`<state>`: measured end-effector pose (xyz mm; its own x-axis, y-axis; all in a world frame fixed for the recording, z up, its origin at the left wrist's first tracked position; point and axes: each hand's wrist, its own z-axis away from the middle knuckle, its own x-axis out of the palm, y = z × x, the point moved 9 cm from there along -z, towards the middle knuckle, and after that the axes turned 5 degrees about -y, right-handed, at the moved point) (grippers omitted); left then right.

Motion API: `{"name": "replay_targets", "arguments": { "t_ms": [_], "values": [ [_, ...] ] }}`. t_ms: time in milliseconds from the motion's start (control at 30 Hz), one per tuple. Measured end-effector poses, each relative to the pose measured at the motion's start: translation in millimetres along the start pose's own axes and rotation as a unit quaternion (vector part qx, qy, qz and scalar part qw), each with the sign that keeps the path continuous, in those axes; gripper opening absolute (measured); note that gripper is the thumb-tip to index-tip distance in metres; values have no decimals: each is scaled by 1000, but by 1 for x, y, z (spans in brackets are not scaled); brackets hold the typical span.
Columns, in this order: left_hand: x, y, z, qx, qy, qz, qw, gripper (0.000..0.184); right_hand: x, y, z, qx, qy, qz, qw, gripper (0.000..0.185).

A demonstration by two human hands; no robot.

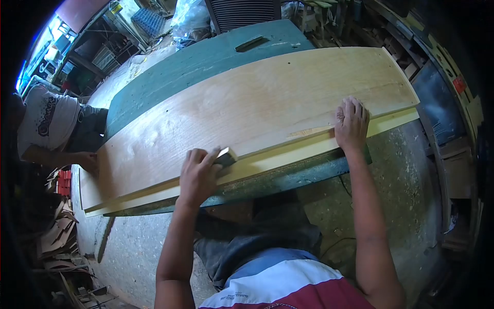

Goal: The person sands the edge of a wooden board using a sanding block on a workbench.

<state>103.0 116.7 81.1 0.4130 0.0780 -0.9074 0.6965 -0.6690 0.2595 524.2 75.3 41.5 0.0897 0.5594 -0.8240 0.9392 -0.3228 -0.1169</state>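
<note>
A long pale wooden panel [247, 98] lies across the table, above a second, yellowish board [288, 160] whose edge sticks out on my side. In my left hand [198, 172] is a small sanding block [225, 158], dark on the side and light on top, held at the panel's near edge. My right hand [352, 123] is closed over the same edge farther right, its fingers bent together on the top face. The underside of that grip is hidden. Near my right hand, a lighter bare streak [311, 131] runs along the panel's edge.
Under the boards stands a green-painted table [154, 98], with a dark strip [252, 44] on its far side. At the left end, another person's hand [87, 161] touches the panel. Wood scraps [59, 232] are piled at lower left; shelving [437, 123] stands at right.
</note>
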Motion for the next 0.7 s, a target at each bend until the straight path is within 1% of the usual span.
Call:
{"name": "replay_targets", "arguments": {
  "t_ms": [33, 100, 133, 167, 200, 267, 300, 367, 433, 467, 500, 533, 567, 633, 667, 700],
  "values": [
    [4, -1, 2, -2, 1, 0, 1000, 52, -1, 0, 0, 1, 5, 4, 1000, 38],
    [8, 10, -4, -19, 7, 17, 1000, 45, -2, -5, -2, -10, 12, 2, 1000, 37],
    [18, 25, -15, -9, 0, 43, 999, 46, 0, -1, -3, -3, 2, -13, 1000, 35],
    [29, 50, -27, 38, -11, 49, 998, 48, 3, 1, -4, 0, -7, -30, 1000, 33],
    [50, 73, -35, 77, -3, -4, 997, 51, 2, 1, -5, 3, -6, -18, 1000, 31],
    [68, 116, -54, 91, 44, -61, 993, 51, 8, 10, -3, -2, -5, -19, 1000, 32],
    [73, 123, -62, 68, 10, -34, 997, 51, 7, 10, -4, -8, 3, -22, 1000, 33],
    [73, 116, -54, 72, 38, -24, 996, 49, 8, 13, -6, -14, -8, -21, 1000, 34],
    [60, 79, -25, 68, 41, -38, 996, 50, 10, 15, -5, -14, -21, -20, 999, 34],
    [46, 55, -7, 70, 47, -52, 995, 51, 10, 16, -4, -20, -11, -11, 1000, 35],
    [30, 24, 13, 42, 51, -54, 996, 48, 10, 15, -2, -24, -2, -1, 1000, 35],
    [5, -1, 33, 42, 69, -68, 994, 51, 11, 14, -2, -22, -1, 8, 1000, 36],
    [-8, -35, 55, 26, 60, -84, 994, 56, 11, 12, -2, -24, -4, 4, 1000, 36],
    [-35, -84, 89, -6, 39, -113, 993, 55, 11, 11, -4, -10, -10, 10, 1000, 36],
    [-48, -90, 95, -12, 47, -132, 990, 61, 11, 11, -5, -13, -10, 14, 1000, 35],
    [-49, -89, 96, -19, 52, -136, 989, 61, 12, 12, -4, -20, -6, 10, 1000, 35]
  ]
}}
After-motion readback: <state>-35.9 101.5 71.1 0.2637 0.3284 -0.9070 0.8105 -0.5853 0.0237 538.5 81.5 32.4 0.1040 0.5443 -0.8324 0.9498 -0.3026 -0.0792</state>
